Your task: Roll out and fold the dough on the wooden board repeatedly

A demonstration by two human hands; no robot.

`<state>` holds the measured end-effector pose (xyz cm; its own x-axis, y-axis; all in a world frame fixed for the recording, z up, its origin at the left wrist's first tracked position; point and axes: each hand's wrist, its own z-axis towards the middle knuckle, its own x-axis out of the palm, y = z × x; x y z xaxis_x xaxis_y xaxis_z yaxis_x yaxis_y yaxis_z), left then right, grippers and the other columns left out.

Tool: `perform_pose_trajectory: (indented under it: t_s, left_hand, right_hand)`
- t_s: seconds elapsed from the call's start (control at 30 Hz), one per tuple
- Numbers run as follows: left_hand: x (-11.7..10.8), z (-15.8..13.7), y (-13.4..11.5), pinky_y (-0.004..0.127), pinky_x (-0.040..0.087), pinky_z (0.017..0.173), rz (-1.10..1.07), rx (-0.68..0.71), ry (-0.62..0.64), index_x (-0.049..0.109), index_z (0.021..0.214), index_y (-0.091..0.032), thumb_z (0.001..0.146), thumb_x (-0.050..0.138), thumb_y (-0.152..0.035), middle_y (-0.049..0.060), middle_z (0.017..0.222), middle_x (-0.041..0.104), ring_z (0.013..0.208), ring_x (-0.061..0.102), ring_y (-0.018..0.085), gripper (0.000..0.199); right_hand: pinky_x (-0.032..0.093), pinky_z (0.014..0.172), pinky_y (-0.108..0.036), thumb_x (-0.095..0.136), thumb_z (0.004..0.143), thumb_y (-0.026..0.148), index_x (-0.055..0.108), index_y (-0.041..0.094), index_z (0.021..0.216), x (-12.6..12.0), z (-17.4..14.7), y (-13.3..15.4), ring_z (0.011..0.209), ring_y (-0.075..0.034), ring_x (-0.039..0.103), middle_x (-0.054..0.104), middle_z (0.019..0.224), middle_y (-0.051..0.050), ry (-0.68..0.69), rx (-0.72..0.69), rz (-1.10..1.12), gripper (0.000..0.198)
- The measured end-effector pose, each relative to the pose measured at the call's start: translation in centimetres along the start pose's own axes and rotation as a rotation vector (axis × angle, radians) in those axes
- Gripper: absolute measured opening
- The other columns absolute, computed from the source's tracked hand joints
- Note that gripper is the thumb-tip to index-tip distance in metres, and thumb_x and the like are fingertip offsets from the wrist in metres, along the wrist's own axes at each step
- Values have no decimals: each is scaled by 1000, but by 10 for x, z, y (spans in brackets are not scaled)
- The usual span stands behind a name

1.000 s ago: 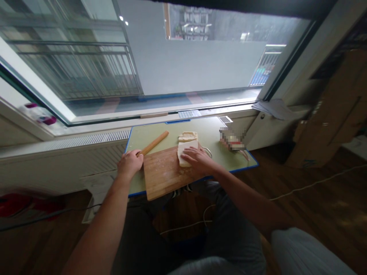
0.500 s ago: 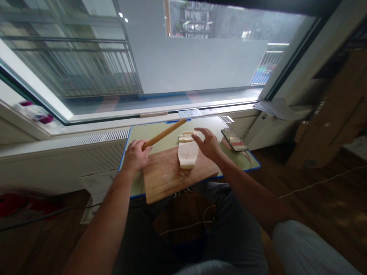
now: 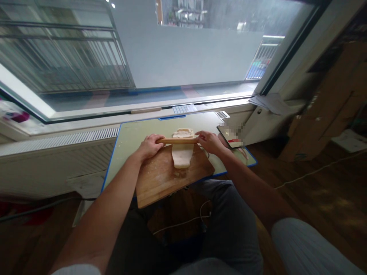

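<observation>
A wooden rolling pin (image 3: pixel 178 141) lies crosswise over a pale slab of dough (image 3: pixel 182 156). My left hand (image 3: pixel 151 146) is closed around the pin's left end, and my right hand (image 3: pixel 209 141) grips its right end. The dough's far end, beyond the pin, looks folded and uneven; its near end is smooth. Beneath the dough is a wooden cutting board (image 3: pixel 155 181) dusted with flour, set at an angle. The strip of dough under the pin is hidden.
Under the board stands a pale green table (image 3: pixel 130 137) with a blue edge. A tablet-like device (image 3: pixel 233 139), partly blurred out, rests at its right. Beyond are a ribbed radiator (image 3: pixel 86 162) and the window sill. A cardboard box (image 3: pixel 323 118) stands at the right.
The rolling pin came down from a raised slant in my left hand to lie across the dough. My right hand, open before, has taken its right end. The view shifted slightly.
</observation>
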<state>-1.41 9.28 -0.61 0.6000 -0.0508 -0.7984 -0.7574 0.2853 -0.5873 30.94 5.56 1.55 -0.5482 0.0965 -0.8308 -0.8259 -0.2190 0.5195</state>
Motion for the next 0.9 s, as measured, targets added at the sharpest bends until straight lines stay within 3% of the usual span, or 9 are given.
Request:
perform_pose_trajectory:
  t_s: [0.13, 0.27, 0.43, 0.57, 0.67, 0.8, 0.9]
  left_hand:
    - [-5, 9, -4, 33, 57, 96, -62, -95, 62, 82, 117, -25, 80, 73, -49, 4, 113, 82, 104, 74, 25, 45]
    - [-7, 33, -19, 36, 57, 91, 103, -186, 55, 85, 101, -25, 92, 58, -61, 9, 105, 84, 101, 76, 28, 46]
    - [0, 63, -36, 42, 57, 100, 355, -270, 110, 85, 104, -26, 94, 55, -53, 15, 121, 82, 115, 74, 35, 42]
    - [4, 71, -39, 45, 57, 104, 388, -301, 135, 85, 111, -25, 93, 55, -49, 16, 130, 79, 121, 73, 36, 42]
    - [6, 73, -37, 43, 58, 105, 386, -308, 129, 84, 114, -26, 92, 57, -49, 14, 133, 79, 123, 72, 34, 41]
    - [7, 72, -38, 45, 57, 107, 397, -336, 143, 80, 123, -26, 91, 59, -51, 14, 138, 77, 126, 71, 35, 45]
    - [8, 67, -40, 50, 55, 109, 423, -361, 164, 75, 133, -27, 94, 54, -53, 15, 145, 72, 131, 69, 37, 52]
  right_hand:
    - [53, 92, -29, 56, 106, 37, 80, 22, 125, 0, 15, 5, 109, -25, 75, 83, 115, -9, 17, 106, -138, 34]
    - [53, 93, -33, 52, 101, 30, 83, 21, 114, 1, 38, 11, 112, -29, 75, 81, 120, -14, 121, 205, -276, 34]
    - [53, 100, -38, 51, 97, 21, 76, 17, 131, 6, 59, 13, 123, -32, 70, 76, 134, -17, 259, 244, -309, 43]
    - [44, 117, -40, 48, 100, 26, 60, 15, 152, 15, 60, 8, 141, -32, 56, 63, 151, -18, 191, 209, -318, 55]
    - [44, 118, -49, 46, 103, 34, 49, 21, 164, 21, 52, 4, 143, -36, 51, 55, 159, -17, 129, 227, -348, 62]
    - [41, 120, -53, 39, 107, 42, 42, 21, 168, 24, 39, 5, 148, -37, 47, 46, 169, -16, 137, 203, -398, 64]
    - [39, 121, -55, 30, 111, 45, 46, 18, 165, 25, 29, 10, 147, -36, 49, 48, 169, -17, 123, 223, -419, 62]
